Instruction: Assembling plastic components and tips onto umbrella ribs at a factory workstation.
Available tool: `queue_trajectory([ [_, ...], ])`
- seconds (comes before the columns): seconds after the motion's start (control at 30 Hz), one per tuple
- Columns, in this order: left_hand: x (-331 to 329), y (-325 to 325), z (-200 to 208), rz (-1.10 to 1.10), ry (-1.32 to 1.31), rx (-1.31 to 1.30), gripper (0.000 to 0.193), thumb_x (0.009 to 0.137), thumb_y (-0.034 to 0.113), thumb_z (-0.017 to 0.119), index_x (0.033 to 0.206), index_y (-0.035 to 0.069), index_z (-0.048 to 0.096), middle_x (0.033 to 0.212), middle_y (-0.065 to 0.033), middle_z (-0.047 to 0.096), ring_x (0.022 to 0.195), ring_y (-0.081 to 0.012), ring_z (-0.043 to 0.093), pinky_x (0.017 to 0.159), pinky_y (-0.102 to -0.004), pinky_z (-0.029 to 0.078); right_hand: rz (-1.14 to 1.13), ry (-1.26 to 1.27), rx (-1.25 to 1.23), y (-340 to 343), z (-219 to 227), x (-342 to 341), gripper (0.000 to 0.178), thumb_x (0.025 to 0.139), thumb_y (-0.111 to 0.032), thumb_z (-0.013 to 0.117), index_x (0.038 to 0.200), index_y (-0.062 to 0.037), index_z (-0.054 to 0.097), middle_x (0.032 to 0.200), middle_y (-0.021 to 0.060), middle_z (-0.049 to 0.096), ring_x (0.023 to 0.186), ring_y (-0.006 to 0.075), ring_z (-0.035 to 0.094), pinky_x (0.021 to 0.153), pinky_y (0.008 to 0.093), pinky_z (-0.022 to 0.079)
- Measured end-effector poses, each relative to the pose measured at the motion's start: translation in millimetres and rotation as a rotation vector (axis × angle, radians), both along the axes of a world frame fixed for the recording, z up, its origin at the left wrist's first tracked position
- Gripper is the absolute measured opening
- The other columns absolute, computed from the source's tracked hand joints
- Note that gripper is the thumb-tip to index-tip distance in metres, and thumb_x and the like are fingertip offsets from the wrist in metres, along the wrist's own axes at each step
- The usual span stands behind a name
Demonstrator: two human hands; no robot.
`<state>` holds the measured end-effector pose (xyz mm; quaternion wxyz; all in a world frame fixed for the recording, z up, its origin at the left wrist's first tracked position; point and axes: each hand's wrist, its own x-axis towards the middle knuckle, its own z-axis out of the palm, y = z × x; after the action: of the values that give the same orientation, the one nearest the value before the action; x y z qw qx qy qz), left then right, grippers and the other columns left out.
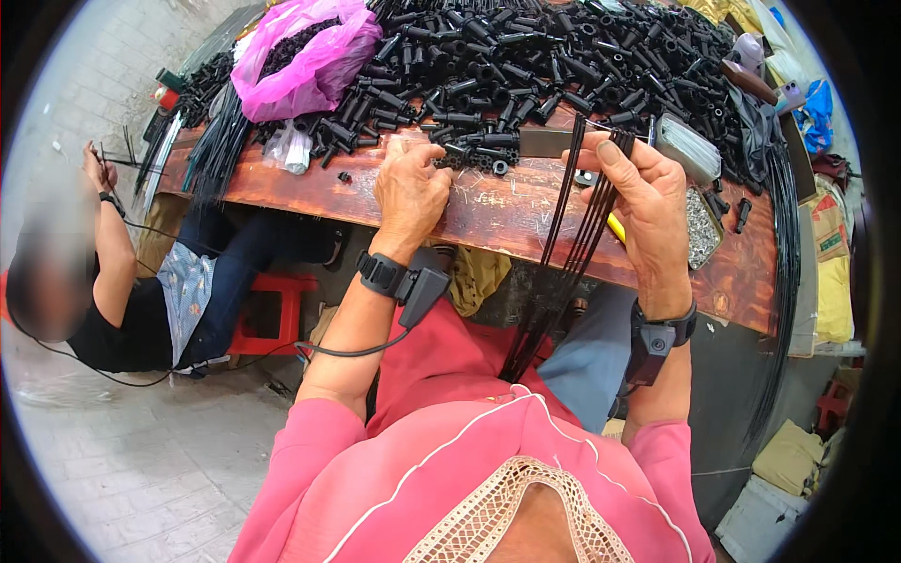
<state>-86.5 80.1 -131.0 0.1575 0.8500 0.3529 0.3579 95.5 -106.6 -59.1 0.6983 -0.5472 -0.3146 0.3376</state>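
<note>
My right hand (638, 192) grips a bundle of long thin black rods (572, 239) between thumb and fingers. Their upper ends stand over the table's near edge, and the lower ends reach down toward my lap. On the left, my left hand (411, 188) rests at the front of a heap of black tubular plastic parts (563, 75). Its fingers are bent inward beside some small black pieces (483, 159); whatever lies under the fingertips is hidden.
A pink plastic bag (282, 84) of black parts sits on the wooden table (488, 211). At right are a clear box (688, 148) and a tin of small pale pieces (702, 230). More black rods (225, 141) overhang at left, near a seated co-worker (103, 281).
</note>
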Motion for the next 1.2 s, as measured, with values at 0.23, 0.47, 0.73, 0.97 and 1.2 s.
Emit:
queue_trajectory([
  [0.23,-1,11,-2,0.024,0.111,-0.069,0.026,0.069,0.014,0.074,0.093,0.006,0.073,0.086,-0.0130,0.062,0.081,-0.0278,0.062,0.073,-0.0383,0.049,0.023,0.019,0.051,-5,0,0,0.025,0.094,-0.017,0.063,0.108,0.0041,0.066,0.095,0.0147,0.071,0.080,0.0132,0.069,0.061,0.0235,0.059],
  [0.47,-9,7,0,-0.144,-0.340,-0.273,0.019,0.073,0.003,0.072,0.093,0.003,0.073,0.090,-0.0100,0.064,0.079,-0.0186,0.063,0.069,-0.0316,0.051,0.041,-0.046,0.066,-12,14,-16,0.026,0.094,-0.020,0.065,0.106,0.0022,0.067,0.094,0.0105,0.071,0.081,0.0109,0.068,0.064,0.0232,0.058],
  [0.73,-8,-47,104,-0.769,-0.851,-0.893,0.025,0.083,-0.002,0.058,0.107,-0.007,0.064,0.103,-0.0206,0.068,0.091,-0.0306,0.070,0.079,-0.0393,0.059,0.088,-0.077,0.153,-27,38,-54,0.018,0.093,-0.013,0.066,0.101,0.0031,0.070,0.084,0.0041,0.070,0.071,0.0054,0.061,0.060,0.0205,0.050],
  [0.97,9,-54,128,-1.055,-0.927,-1.126,0.028,0.082,0.009,0.053,0.104,-0.006,0.061,0.091,-0.0170,0.065,0.088,-0.0332,0.067,0.097,-0.0519,0.049,0.206,-0.213,0.188,-33,50,-76,0.018,0.093,-0.013,0.064,0.099,0.0022,0.070,0.086,0.0033,0.071,0.076,0.0055,0.060,0.065,0.0211,0.048],
  [1.2,16,-73,137,-1.040,-0.823,-1.343,0.037,0.085,0.015,0.053,0.114,-0.006,0.061,0.075,-0.0073,0.055,0.079,-0.0243,0.055,0.090,-0.0453,0.049,0.154,-0.217,0.276,-31,49,-78,0.019,0.092,-0.017,0.066,0.095,0.0013,0.070,0.069,-0.0038,0.059,0.060,0.0029,0.053,0.052,0.0209,0.043],
])
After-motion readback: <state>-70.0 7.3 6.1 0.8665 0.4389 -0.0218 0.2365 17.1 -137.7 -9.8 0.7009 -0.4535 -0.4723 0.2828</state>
